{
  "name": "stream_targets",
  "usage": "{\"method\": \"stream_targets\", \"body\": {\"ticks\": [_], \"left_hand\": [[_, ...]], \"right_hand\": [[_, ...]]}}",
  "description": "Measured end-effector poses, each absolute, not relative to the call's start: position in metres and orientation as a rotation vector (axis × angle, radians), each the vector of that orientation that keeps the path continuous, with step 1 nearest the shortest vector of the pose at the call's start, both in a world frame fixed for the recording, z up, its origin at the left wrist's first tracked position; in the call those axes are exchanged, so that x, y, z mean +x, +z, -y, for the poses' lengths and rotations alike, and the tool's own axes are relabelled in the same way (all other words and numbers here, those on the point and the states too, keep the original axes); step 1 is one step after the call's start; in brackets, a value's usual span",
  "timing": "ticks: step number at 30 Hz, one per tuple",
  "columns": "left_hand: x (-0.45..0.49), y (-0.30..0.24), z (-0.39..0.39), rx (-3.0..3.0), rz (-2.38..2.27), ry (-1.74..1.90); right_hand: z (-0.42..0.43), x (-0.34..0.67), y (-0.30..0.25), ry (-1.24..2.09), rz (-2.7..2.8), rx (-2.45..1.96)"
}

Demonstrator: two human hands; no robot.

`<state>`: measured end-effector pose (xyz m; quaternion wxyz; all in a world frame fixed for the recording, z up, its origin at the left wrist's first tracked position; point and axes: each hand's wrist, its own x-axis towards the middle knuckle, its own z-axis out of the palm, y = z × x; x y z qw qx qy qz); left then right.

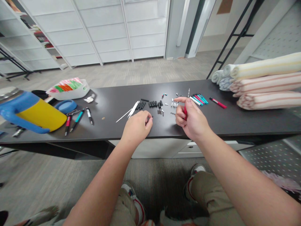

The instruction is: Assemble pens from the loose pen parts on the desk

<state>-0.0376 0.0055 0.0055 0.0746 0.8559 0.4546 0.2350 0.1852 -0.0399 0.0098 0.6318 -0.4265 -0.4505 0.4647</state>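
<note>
My left hand [137,125] is closed at the front of the dark desk, thumb and fingers pinched on a small black pen part [150,117], mostly hidden. My right hand [192,117] grips a red pen barrel [185,113] in its curled fingers, with the index finger stretched to the left. White refill tubes [133,109] lie beyond my left hand, beside thin black pieces [141,105]. Between the hands sit short black grips [155,104] and small dark pieces [160,112]. White tips [174,104] stand near my right index finger. Coloured barrels [199,99] lie beyond my right hand.
A red pen [218,103] lies farther right, before rolled striped cloths [265,80]. At left are a blue-yellow jug [35,110], a blue lid [66,106], a white tray [86,88] of colourful items, and assembled pens [77,120]. The desk's front edge [94,140] runs below my hands.
</note>
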Motion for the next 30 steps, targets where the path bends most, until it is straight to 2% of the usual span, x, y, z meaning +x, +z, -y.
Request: {"method": "stream_targets", "body": {"ticks": [14,30], "left_hand": [[-0.0373,0.0043,-0.0058,2.586,-1.371,0.708],[-0.0373,0.0042,-0.0055,2.581,-1.366,0.708]], "right_hand": [[0.0418,0.1871,0.0076,1.153,1.059,-0.961],[0.0409,0.182,0.0098,1.093,1.02,-0.91]]}}
